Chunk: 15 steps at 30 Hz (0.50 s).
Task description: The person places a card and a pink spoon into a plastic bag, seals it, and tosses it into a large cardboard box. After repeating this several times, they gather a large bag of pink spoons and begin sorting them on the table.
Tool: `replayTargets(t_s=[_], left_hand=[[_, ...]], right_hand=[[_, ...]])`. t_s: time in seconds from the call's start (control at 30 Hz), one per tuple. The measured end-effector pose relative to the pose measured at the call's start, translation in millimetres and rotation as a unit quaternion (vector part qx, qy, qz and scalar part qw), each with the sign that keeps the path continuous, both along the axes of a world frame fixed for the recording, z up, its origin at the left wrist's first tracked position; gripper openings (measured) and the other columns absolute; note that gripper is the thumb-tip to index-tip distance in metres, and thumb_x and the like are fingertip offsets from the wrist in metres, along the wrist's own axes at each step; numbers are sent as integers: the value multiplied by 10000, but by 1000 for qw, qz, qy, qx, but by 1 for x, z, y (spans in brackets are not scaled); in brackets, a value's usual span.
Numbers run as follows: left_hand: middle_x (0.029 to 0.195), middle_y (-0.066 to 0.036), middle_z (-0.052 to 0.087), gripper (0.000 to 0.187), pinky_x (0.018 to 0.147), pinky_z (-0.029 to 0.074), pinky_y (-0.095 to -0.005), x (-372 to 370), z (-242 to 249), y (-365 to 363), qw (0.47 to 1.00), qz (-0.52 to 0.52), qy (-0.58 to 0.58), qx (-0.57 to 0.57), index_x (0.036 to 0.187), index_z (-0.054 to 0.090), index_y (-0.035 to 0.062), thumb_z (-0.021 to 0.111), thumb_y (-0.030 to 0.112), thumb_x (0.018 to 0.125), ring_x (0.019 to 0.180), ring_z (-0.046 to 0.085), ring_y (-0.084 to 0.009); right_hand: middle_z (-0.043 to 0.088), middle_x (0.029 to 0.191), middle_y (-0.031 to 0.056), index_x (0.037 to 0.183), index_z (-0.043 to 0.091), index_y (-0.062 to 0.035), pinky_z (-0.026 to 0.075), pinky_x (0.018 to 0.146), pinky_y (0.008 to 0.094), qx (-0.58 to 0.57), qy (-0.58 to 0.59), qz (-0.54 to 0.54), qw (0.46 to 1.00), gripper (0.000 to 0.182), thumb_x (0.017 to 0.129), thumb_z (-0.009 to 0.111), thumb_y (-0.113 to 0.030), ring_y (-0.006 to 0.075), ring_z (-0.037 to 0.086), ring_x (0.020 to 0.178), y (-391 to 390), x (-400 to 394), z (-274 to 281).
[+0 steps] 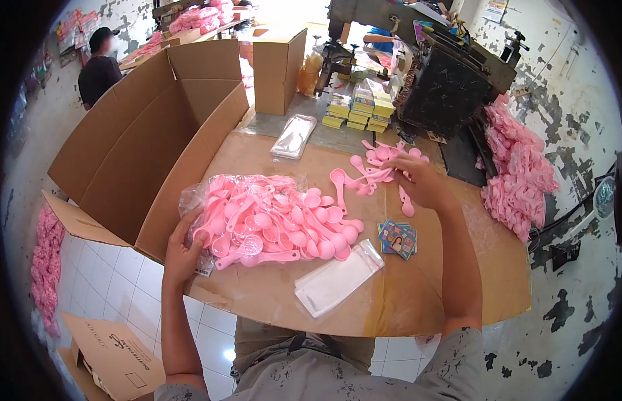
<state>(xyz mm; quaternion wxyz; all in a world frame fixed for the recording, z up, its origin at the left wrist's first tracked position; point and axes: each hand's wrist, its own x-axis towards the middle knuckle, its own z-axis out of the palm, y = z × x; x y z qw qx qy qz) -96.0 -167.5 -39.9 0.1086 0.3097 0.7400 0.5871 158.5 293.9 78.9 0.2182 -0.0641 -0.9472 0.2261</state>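
Note:
A clear plastic bag full of pink spoons (271,220) lies on the cardboard-covered table (418,294), its open side facing right. My left hand (184,247) is closed on the bag's left edge. Over a smaller loose pile of pink spoons (371,175), my right hand (418,177) has its fingers bent together at a spoon. Below that hand sits a small stack of printed cards (397,239). Clear plastic sleeves (339,277) lie at the near edge, and another bundle of sleeves (294,137) is farther back.
A large open carton (150,140) stands at the left, with a smaller upright box (279,73) behind. Stacked card bundles (358,107) sit beside a dark machine (445,83). Pink packets (518,167) are heaped right. A person (100,67) is at the back left.

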Motion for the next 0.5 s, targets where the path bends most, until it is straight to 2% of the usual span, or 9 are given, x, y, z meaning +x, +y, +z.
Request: replayTargets(t_s=[0.17, 0.27, 0.3, 0.37, 0.4, 0.5], left_hand=[[1475, -157, 620, 541, 1182, 416, -389, 0, -2, -1, 1000, 1, 0, 1, 1470, 589, 17, 703, 121, 952, 1392, 557, -267], [1475, -158, 621, 537, 1180, 418, -390, -2, -2, 0, 1000, 1, 2, 0, 1469, 590, 19, 703, 121, 954, 1393, 558, -269], [1476, -158, 621, 534, 1180, 418, -390, -3, -4, 0, 1000, 2, 9, 0, 1468, 591, 20, 702, 121, 955, 1393, 559, -269], [1477, -159, 621, 530, 1179, 419, -391, -4, -6, 0, 1000, 0, 13, 2, 1466, 593, 22, 702, 121, 957, 1392, 560, -271], [1478, -159, 621, 527, 1179, 419, -391, -4, -6, 0, 1000, -2, 11, 5, 1465, 594, 23, 701, 121, 958, 1392, 561, -271], [1478, -159, 621, 524, 1181, 417, -392, -3, -6, -1, 1000, -6, 15, 10, 1463, 596, 24, 700, 117, 957, 1392, 561, -272]], right_hand=[[724, 1156, 120, 1207, 749, -47, 534, 913, 459, 82, 67, -170, 980, 272, 955, 652, -12, 354, 685, 1042, 43, -2, -12], [714, 1165, 118, 1139, 772, -58, 512, 967, 481, 242, 135, -205, 939, 215, 970, 640, -77, 345, 654, 1131, 16, -21, -33], [706, 1167, 126, 1143, 769, -64, 497, 993, 477, 241, 129, -127, 954, 222, 971, 640, -119, 342, 634, 1163, 9, -27, -44], [699, 1182, 141, 1167, 752, -60, 482, 1022, 467, 212, 44, -68, 974, 268, 969, 646, -205, 342, 610, 1206, -18, -42, -59], [700, 1195, 149, 1187, 738, -50, 482, 1025, 460, 184, -34, -86, 979, 309, 966, 653, -249, 345, 607, 1218, -35, -51, -63], [708, 1199, 177, 1183, 716, -24, 521, 972, 483, 273, -30, -127, 953, 343, 954, 670, -276, 371, 651, 1160, -47, -70, -94]])
